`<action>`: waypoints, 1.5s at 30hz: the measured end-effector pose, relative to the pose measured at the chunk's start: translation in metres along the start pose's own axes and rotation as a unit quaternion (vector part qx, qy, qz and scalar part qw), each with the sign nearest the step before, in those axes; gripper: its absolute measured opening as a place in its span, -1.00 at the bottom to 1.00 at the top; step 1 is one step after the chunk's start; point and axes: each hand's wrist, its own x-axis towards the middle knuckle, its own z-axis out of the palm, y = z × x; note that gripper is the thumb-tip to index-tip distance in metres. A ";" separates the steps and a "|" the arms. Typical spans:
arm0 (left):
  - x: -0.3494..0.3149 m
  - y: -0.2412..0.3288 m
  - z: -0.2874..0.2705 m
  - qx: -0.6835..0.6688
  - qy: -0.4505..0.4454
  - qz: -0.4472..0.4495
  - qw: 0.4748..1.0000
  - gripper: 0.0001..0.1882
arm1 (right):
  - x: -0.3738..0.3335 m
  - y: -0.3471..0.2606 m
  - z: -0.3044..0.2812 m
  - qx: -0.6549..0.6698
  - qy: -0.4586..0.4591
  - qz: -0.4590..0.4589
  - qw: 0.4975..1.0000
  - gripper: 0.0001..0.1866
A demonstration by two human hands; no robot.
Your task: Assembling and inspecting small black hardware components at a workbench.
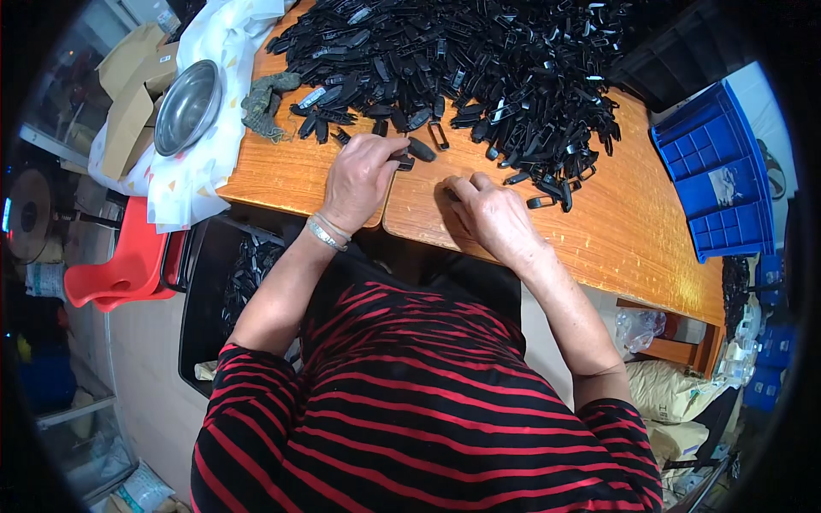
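A big heap of small black plastic parts (pixel 445 51) covers the far half of the wooden table (pixel 633 231). They look like long, narrow clips, some with open loops. My left hand (pixel 357 175) is closed at the table's near edge, its fingertips pinching a black plastic part (pixel 405 162). Just beyond those fingertips lies a dark oblong part (pixel 421 150). To its right my right hand (pixel 496 214) rests low over the tabletop with curled fingers. A bit of something dark shows at its fingertips, too small to make out. A narrow loop-shaped part (pixel 439 136) lies between the hands and the heap.
On the left are a grey-green cloth glove (pixel 267 104), a metal bowl (pixel 188 107) on a patterned plastic sheet and a cardboard box (pixel 141 103). A blue crate (pixel 723 179) stands at the right edge. A black bin (pixel 198 342) and red chair (pixel 124 265) are below left.
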 end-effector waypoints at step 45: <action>-0.010 0.038 -0.003 -0.531 -0.041 -0.310 0.788 -0.69 | 0.017 -0.030 0.010 0.276 0.213 0.051 0.936 -0.79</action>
